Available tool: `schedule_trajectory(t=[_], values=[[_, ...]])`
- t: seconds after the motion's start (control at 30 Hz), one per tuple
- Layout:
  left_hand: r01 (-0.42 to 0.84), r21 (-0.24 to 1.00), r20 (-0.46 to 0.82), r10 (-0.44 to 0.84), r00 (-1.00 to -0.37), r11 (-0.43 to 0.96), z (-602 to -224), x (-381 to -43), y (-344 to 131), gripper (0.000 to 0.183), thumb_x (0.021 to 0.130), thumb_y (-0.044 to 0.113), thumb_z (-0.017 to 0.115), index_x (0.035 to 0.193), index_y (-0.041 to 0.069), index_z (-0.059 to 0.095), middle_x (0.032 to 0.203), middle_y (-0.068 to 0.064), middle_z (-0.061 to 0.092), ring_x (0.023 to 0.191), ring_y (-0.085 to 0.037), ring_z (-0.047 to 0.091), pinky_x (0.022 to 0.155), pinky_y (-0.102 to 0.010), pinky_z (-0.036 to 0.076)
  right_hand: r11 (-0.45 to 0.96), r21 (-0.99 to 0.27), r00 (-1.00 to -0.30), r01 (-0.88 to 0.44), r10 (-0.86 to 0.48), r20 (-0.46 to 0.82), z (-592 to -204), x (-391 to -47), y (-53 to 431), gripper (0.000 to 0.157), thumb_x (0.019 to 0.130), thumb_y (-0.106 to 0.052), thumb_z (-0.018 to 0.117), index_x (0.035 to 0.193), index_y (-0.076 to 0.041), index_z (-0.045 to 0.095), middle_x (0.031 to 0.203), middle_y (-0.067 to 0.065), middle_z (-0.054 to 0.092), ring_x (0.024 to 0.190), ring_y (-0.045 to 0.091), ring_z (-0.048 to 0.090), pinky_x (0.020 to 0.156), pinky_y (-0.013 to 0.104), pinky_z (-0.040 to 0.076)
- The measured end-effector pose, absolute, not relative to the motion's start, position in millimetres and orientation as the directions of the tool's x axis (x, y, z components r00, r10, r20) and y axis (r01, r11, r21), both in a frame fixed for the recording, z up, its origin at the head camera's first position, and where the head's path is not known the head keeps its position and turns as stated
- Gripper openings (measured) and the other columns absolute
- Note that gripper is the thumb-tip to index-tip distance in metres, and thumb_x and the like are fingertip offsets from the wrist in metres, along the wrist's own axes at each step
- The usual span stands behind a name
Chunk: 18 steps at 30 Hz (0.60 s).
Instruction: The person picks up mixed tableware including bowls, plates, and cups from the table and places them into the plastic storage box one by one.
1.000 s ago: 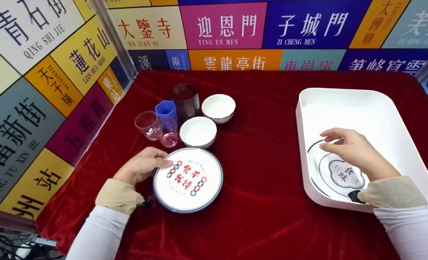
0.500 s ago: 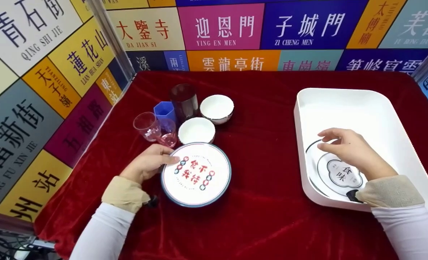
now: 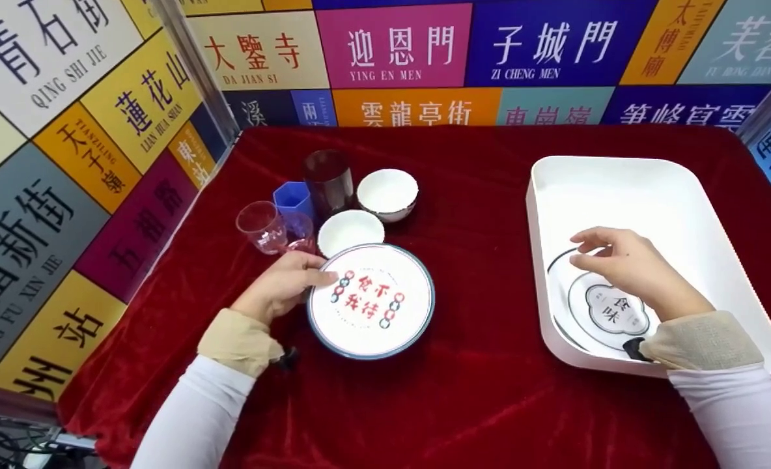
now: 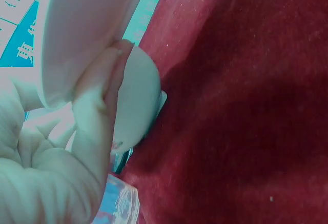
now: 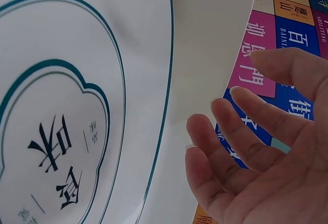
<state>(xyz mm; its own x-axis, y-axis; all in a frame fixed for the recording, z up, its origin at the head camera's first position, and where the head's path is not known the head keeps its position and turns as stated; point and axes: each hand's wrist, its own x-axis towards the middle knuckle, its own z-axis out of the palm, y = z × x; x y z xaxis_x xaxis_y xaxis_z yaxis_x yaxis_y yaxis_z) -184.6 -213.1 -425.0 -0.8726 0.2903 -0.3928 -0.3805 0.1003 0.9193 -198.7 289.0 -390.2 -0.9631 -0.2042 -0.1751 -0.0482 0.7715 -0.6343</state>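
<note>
My left hand (image 3: 288, 283) pinches the left rim of a round white plate (image 3: 372, 309) with a blue edge and red lettering. In the left wrist view the thumb lies along this plate (image 4: 92, 24), and a white bowl (image 4: 137, 96) shows beyond it. My right hand (image 3: 633, 267) hovers over the left part of a white rectangular tub (image 3: 626, 189), fingers loosely bent and holding nothing. Below it, inside the tub, lies a white plate (image 3: 610, 312) with dark rings and black characters. The right wrist view shows the fingers (image 5: 248, 121) apart from that plate (image 5: 143, 55).
Behind the held plate stand two white bowls (image 3: 389, 192), a dark brown cup (image 3: 329, 182), a blue hexagonal cup (image 3: 292, 197) and clear and pinkish tumblers (image 3: 260, 225). Red velvet (image 3: 463, 391) covers the table. Printed sign panels (image 3: 392, 45) wall the back and left.
The left hand has carried its plate rightward and slightly away from me, so it now overlaps the nearer bowl in the head view. The right hand has stayed over the tub.
</note>
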Motion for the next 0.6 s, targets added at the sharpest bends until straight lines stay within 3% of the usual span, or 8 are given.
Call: schedule_trajectory(t=[0.2, 0.6], values=[[-0.39, 0.917, -0.398, 0.278, -0.874, 0.087, -426.1, -187.3, -207.9, 0.009, 0.094, -0.001, 0.063, 0.102, -0.005, 0.065, 0.078, -0.005, 0.071, 0.071, -0.014, 0.071, 0.066, -0.027, 0.062, 0.777, -0.627, -0.962, -0.047, -0.204, -0.181, -388.9, -199.5, 288.7, 0.052, 0.099, -0.036, 0.063, 0.14, -0.004, 0.054, 0.131, 0.023, 0.061, 0.117, 0.037, 0.059, 0.08, 0.028, 0.048], [-0.403, 0.914, -0.399, 0.258, -0.88, 0.04, -425.4, -190.8, -193.7, 0.02, 0.094, -0.001, 0.063, 0.112, -0.01, 0.062, 0.081, -0.007, 0.071, 0.074, -0.016, 0.072, 0.069, -0.029, 0.062, 0.776, -0.63, -0.964, -0.043, -0.198, -0.177, -387.8, -197.6, 287.3, 0.052, 0.099, -0.036, 0.062, 0.141, -0.006, 0.054, 0.132, 0.022, 0.061, 0.12, 0.039, 0.058, 0.083, 0.029, 0.046]])
